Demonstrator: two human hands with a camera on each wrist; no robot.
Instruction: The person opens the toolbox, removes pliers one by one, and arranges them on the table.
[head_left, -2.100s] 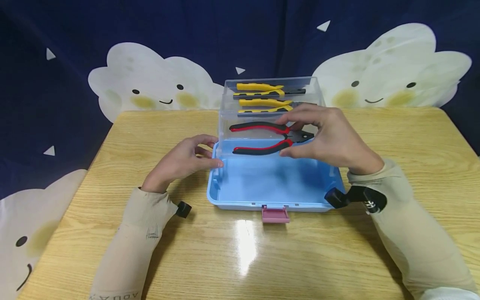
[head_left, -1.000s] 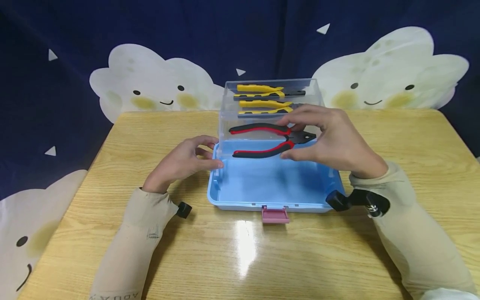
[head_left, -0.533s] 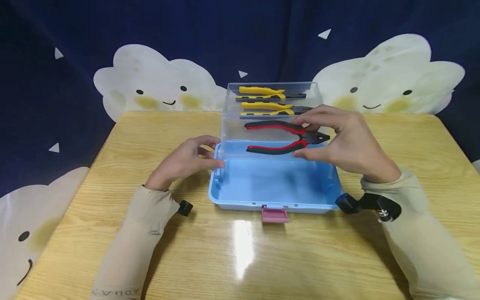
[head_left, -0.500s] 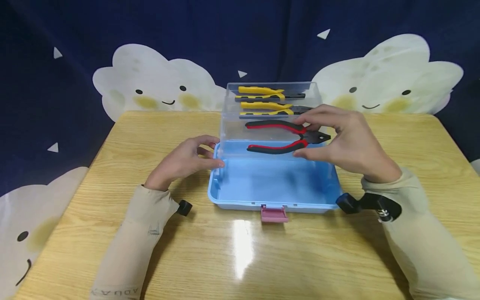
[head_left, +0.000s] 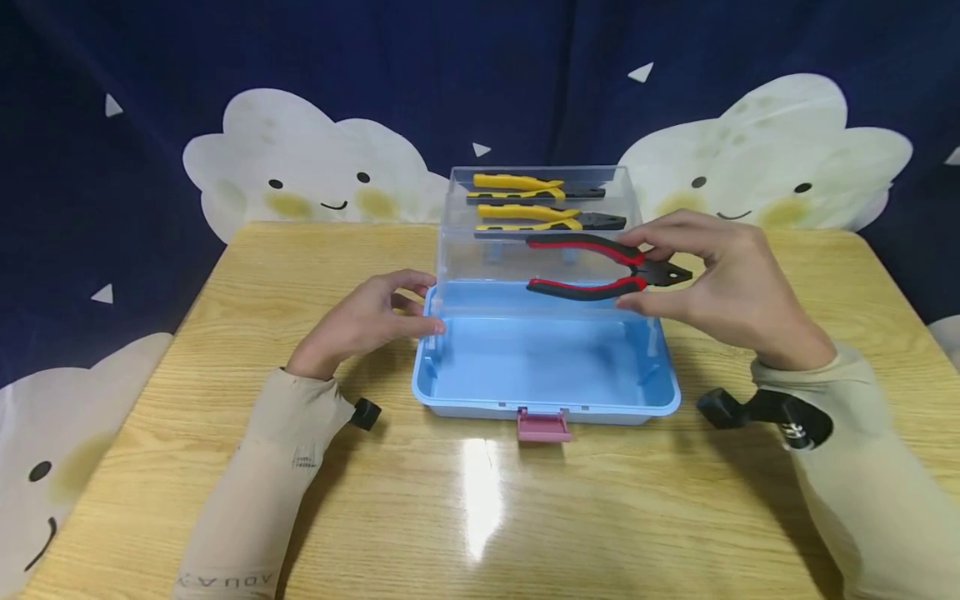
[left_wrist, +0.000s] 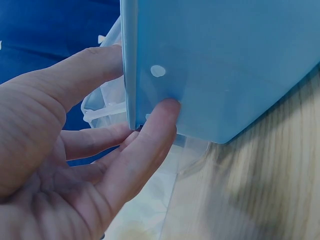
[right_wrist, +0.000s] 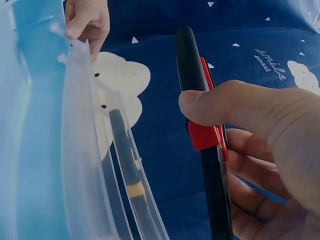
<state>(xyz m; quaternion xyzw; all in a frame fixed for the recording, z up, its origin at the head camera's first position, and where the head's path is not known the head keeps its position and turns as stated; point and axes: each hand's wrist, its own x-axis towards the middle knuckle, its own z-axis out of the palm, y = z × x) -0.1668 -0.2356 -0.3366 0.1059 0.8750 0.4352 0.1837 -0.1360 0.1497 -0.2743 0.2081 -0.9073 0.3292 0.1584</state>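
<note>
Wood-grain table (head_left: pixel 637 517), streak of glare (head_left: pixel 481 500) on near part. Behind table, navy backdrop (head_left: pixel 420 50) with two smiling white clouds (head_left: pixel 318 158), triangles (head_left: pixel 641 72). Left of table, third cloud (head_left: pixel 71 417).

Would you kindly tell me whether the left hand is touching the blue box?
Touching: in the left wrist view, the left hand rests a fingertip on the side of the blue box.
</note>
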